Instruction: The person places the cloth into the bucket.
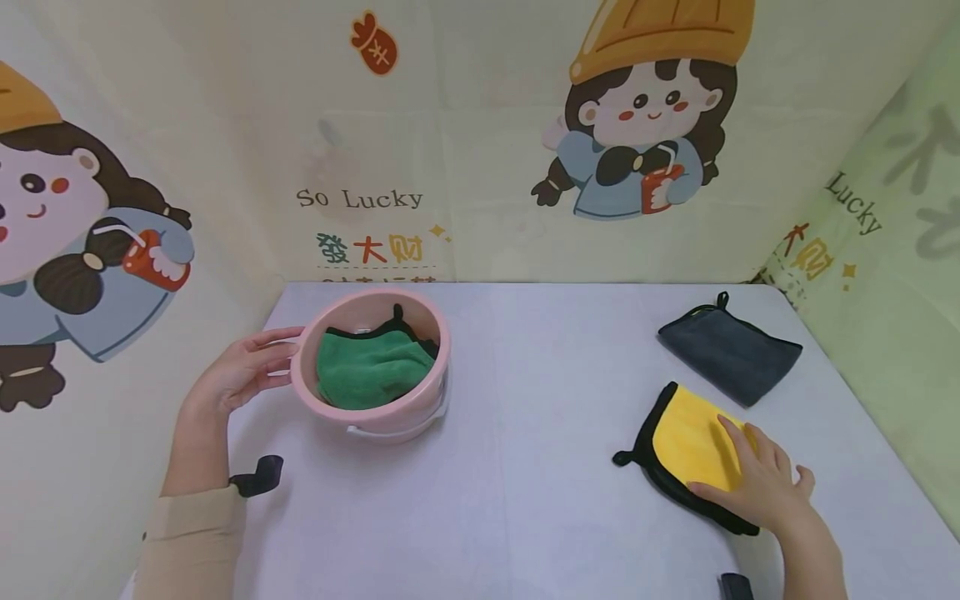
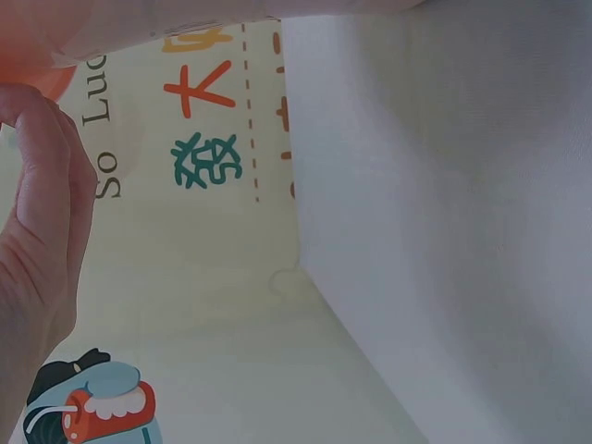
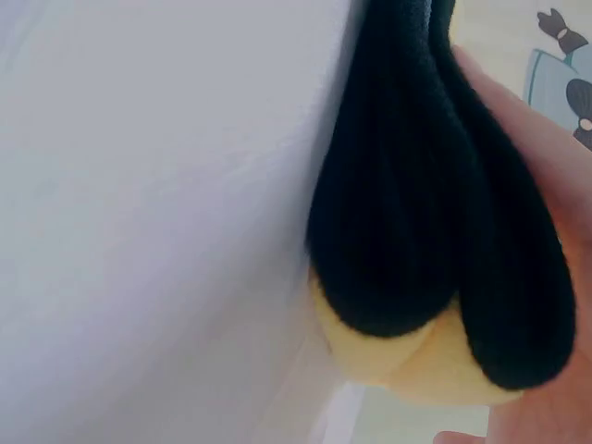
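A pink bucket (image 1: 303,385) stands at the table's left, its pale handle (image 1: 401,435) hanging down in front. Inside lies a green cloth (image 1: 371,371) with a black edge and loop. My left hand (image 1: 251,371) touches the bucket's left side with extended fingers; the left wrist view catches that hand and part of the pink wall (image 2: 222,20). At the right, my right hand (image 1: 772,483) rests over a folded yellow cloth (image 1: 693,433) with black trim, thumb and fingers spread on it. The right wrist view shows its rounded black edges (image 3: 398,213) close up.
A dark grey folded cloth (image 1: 731,350) with a loop lies behind the yellow one, near the table's right edge. The white table (image 1: 540,400) meets a printed cloth backdrop (image 1: 487,167) at the back and both sides.
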A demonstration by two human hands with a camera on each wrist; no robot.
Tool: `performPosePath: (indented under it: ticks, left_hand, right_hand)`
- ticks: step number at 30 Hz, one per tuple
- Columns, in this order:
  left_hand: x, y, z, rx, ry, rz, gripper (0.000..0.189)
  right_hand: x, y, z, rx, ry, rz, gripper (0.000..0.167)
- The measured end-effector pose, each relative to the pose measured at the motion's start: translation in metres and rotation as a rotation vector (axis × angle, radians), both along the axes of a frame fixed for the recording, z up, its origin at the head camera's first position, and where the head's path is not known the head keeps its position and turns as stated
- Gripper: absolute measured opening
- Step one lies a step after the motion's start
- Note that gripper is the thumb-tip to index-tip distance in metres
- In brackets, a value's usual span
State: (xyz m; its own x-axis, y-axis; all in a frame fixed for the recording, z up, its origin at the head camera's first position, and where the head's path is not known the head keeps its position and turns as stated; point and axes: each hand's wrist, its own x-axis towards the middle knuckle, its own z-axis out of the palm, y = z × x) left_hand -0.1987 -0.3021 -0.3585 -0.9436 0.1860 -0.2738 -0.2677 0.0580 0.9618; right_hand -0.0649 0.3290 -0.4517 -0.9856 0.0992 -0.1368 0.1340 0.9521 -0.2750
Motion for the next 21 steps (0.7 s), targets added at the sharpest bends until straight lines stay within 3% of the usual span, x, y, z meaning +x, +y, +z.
performPosePath:
  ticks: [9, 21]
  left_hand:
    - [0.0000, 0.0023, -0.0003, -0.012, -0.010, 0.019, 0.024]
    - [-0.0003, 0.0001, -0.0009, -0.002, 0.006, 0.000, 0.021]
  right_hand:
    - [0.0035, 0.0028, -0.0034, -0.019, -0.063, 0.002, 0.115]
    - [-0.0020, 0.0037, -0.0067, -0.033, -0.116, -0.015, 0.102]
